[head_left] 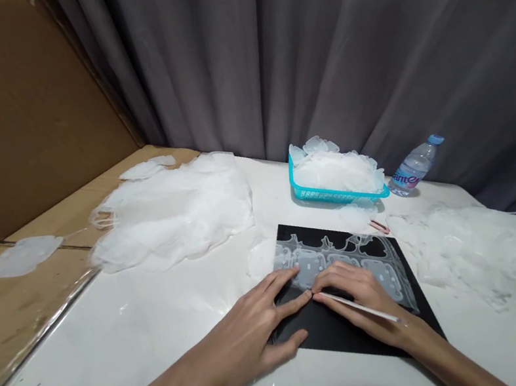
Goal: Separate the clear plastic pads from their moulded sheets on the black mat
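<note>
Right hand (pixel 357 288) pinched a white pen-like tool (pixel 358 305); left hand (pixel 258 309), fingers spread, touched translucent film (pixel 378 273) just ahead, on black board (pixel 346 336). Film seemed light, slippery (thin webs probably fragile), best held by its border.

On counter (pixel 185 319), front & ctr: mat (pixel 322 332). On mat, mostly back half: sheet (pixel 310 263). Over mat's L side, touching sheet: L hand (pixel 260 316). Over mat, R of that: R hand (pixel 359 288), w/ stick (pixel 358 307) in grip. Behind L hand: 1st pile (pixel 182 213), partly over cardboard (pixel 77 215). On cardboard, far L: loose piece (pixel 22 256). Behind mat: basket (pixel 305 192) w/ pieces (pixel 337 172) in it. Just R of basket: bottle (pixel 416 166). R of mat: 2nd pile (pixel 472 248). Behind counter: curtain (pixel 213 54).
</note>
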Action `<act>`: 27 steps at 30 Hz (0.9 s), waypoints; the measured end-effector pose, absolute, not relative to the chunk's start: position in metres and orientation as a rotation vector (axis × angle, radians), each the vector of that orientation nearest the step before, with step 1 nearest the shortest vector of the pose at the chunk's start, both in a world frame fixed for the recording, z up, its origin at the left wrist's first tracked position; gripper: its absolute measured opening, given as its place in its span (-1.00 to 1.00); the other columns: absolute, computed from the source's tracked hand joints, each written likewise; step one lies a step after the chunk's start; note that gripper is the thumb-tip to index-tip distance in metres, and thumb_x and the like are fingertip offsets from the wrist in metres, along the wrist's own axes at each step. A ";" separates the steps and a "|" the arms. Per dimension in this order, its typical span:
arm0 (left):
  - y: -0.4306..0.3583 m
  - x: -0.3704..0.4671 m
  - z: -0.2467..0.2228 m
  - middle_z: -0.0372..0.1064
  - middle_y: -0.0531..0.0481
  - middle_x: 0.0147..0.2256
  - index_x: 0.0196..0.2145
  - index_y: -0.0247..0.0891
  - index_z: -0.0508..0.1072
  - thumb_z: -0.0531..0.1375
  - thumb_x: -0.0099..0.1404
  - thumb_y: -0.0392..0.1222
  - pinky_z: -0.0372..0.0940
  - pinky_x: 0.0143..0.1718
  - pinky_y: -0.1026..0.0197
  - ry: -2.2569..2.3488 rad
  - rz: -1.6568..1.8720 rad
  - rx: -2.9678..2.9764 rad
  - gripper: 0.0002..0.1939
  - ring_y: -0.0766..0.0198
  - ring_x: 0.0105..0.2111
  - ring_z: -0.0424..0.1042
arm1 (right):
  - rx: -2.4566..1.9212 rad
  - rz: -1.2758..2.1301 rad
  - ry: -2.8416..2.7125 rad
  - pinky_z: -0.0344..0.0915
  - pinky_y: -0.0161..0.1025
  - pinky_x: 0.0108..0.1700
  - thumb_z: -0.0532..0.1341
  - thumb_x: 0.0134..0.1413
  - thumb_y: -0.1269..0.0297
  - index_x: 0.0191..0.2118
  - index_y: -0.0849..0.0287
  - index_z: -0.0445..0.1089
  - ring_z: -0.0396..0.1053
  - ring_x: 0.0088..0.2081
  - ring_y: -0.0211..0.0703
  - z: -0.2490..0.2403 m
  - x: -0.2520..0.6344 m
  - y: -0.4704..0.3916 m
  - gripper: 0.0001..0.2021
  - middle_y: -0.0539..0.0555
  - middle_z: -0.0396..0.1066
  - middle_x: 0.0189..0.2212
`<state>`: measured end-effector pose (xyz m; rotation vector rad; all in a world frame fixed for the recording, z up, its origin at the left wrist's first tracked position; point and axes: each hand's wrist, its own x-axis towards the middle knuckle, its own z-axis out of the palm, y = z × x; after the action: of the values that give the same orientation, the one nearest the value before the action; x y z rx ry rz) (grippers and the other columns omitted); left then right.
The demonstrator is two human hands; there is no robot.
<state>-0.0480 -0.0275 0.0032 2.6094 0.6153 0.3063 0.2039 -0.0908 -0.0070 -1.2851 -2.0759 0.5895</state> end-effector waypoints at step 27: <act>-0.029 -0.049 -0.006 -0.31 -0.08 0.51 0.37 0.06 0.27 0.25 0.43 -0.03 0.12 0.35 -0.33 0.601 0.449 2.675 -0.41 -0.29 0.42 0.00 | -1.245 0.006 -2.345 0.41 -0.22 -0.19 0.12 0.46 0.32 -0.05 0.13 0.43 0.52 -0.14 -0.09 -0.020 0.203 -0.088 -0.85 0.11 0.56 -0.16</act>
<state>-0.0489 -0.0293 -0.0063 2.6750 0.6009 0.4494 0.2032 -0.0875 -0.0203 -1.2451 -2.3449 0.0061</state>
